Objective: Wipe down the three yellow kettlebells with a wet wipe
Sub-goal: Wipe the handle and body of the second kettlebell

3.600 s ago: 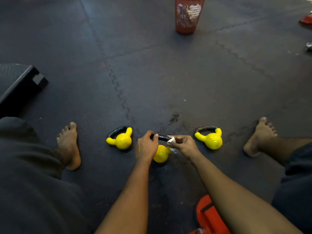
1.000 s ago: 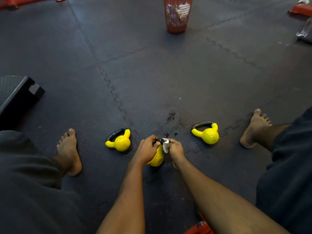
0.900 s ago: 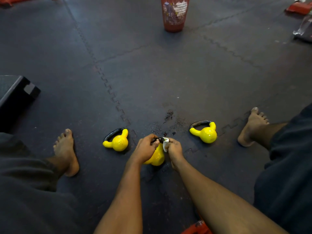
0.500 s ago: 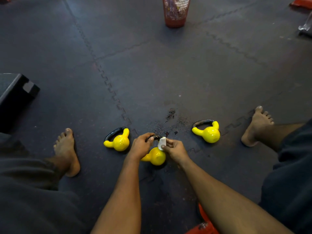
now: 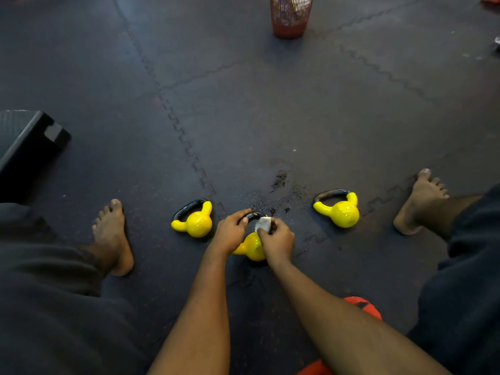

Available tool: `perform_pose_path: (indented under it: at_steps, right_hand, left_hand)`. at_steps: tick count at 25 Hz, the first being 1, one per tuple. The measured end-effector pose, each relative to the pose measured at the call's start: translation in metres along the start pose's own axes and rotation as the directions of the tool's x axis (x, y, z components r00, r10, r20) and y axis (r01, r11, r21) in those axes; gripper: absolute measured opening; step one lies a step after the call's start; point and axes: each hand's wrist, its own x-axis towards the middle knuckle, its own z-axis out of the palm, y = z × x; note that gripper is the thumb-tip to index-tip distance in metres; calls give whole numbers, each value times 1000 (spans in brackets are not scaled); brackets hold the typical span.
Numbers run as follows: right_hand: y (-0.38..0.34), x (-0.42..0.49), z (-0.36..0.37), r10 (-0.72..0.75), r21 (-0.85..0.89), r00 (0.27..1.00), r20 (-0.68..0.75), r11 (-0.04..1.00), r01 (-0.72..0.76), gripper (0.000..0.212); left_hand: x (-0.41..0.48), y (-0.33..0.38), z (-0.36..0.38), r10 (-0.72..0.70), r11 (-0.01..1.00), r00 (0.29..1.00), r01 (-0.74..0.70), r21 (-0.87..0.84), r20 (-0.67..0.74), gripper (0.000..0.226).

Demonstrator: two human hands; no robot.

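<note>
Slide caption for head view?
Left hand grips the handle of the middle kettlebell; right hand presses a wet wipe on it.

Our left hand (image 5: 230, 232) covers most of the handle of the middle kettlebell (image 5: 250, 249); our right hand (image 5: 277, 240) hides part of the wet wipe (image 5: 263, 224). The top edge cuts off the red basket (image 5: 289, 20), the bottom edge the orange object (image 5: 362, 307)

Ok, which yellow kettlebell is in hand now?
The middle kettlebell: left hand grips its black handle, right hand pinches the wet wipe against it. Left kettlebell and right kettlebell lie untouched.
</note>
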Motion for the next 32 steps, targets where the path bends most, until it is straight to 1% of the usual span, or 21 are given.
perform_pose_path:
  at_steps: [2,4,6,9,11,13,15,17,18,19,20,22,24,26,28,29,30,32]
  right_hand:
    - [2,4,-1,51,94,996,67,994,-57,16]
    - [1,6,-2,111,183,989,94,975,-127,19]
    - [4,11,-3,90,196,988,124,974,-113,21]
    - [7,23,-9,47,205,974,221,974,-94,23]
    - [7,29,-13,65,252,948,311,956,-148,29]
    - [2,35,-20,86,295,901,425,928,-228,36]
    - [-2,42,-27,109,303,849,516,905,-300,40]
    - [-6,45,-31,142,279,814,563,895,-349,43]
    - [-8,45,-32,154,270,809,567,893,-359,43]
    - [-9,44,-31,162,261,818,553,898,-354,42]
    - [-11,41,-29,169,241,842,512,913,-330,40]
    - [-14,35,-23,182,122,921,345,964,-236,37]
    - [-18,24,-15,151,-41,978,142,988,-147,32]
    - [-22,10,-7,122,-166,992,-28,978,-125,28]
    - [-21,0,-3,126,-209,984,-129,966,-152,27]
    - [-19,0,-3,125,-197,982,-142,969,-152,26]
    - [-16,4,-5,119,-163,986,-119,977,-138,26]
    - [-5,17,-9,84,-62,996,25,995,-83,28]
  left_hand:
    - [0,-5,1,-20,1000,999,19,-15,-26,31]
    - [1,-7,1,-34,999,999,33,-30,-31,29]
    - [1,-5,0,-57,997,998,55,-58,-20,30]
    - [3,-5,-1,-68,995,998,68,-75,1,31]
    - [3,-8,-2,-82,991,997,83,-104,18,31]
    - [3,-11,-2,-88,986,996,91,-142,28,30]
    - [1,-10,-3,-85,983,995,91,-159,42,31]
    - [-1,-9,-2,-83,981,995,92,-172,58,31]
    - [-1,-8,-3,-88,981,994,97,-167,61,31]
    - [-1,-7,-2,-93,982,994,102,-159,61,31]
    - [-1,-7,-2,-97,983,994,105,-151,56,31]
    - [1,-7,-1,-97,985,994,102,-141,43,33]
    - [1,-5,1,-90,991,995,93,-96,31,35]
    - [-1,-1,3,-56,998,998,56,-18,21,35]
    - [-3,6,6,-18,999,999,17,29,33,35]
    - [-4,8,7,-6,1000,999,5,29,34,35]
    - [-4,10,7,-7,1000,1000,6,25,30,35]
    - [-4,8,7,-14,1000,1000,13,17,16,35]
